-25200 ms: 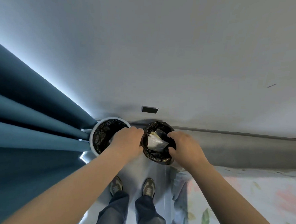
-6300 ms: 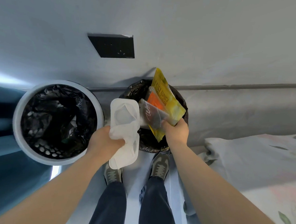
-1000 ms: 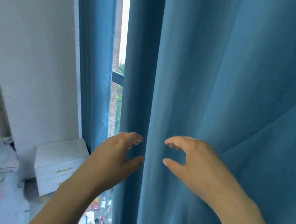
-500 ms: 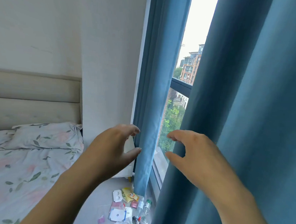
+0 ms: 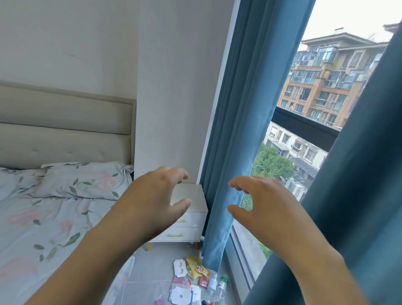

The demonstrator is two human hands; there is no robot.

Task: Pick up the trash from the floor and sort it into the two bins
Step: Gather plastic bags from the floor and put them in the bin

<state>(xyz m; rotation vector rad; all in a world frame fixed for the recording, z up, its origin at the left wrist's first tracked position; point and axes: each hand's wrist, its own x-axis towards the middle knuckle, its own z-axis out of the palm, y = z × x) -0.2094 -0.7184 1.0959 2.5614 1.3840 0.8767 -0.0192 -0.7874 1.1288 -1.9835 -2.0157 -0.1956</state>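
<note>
A pile of trash (image 5: 189, 289) lies on the grey floor by the window: white card pieces, a yellow snack wrapper (image 5: 195, 267), pink packets and clear plastic bottles (image 5: 219, 291). My left hand (image 5: 155, 201) and my right hand (image 5: 260, 209) are raised in front of me at chest height, well above the trash. Both are empty, fingers spread and loosely curved. The two bins are out of view.
A bed with a floral sheet (image 5: 28, 225) fills the left. A white nightstand (image 5: 187, 217) stands against the wall behind the trash. Blue curtains (image 5: 233, 130) hang left and right of the window (image 5: 295, 157).
The view has swung left from the curtain to the bed, nightstand and floor trash. Both hands stay raised and empty.
</note>
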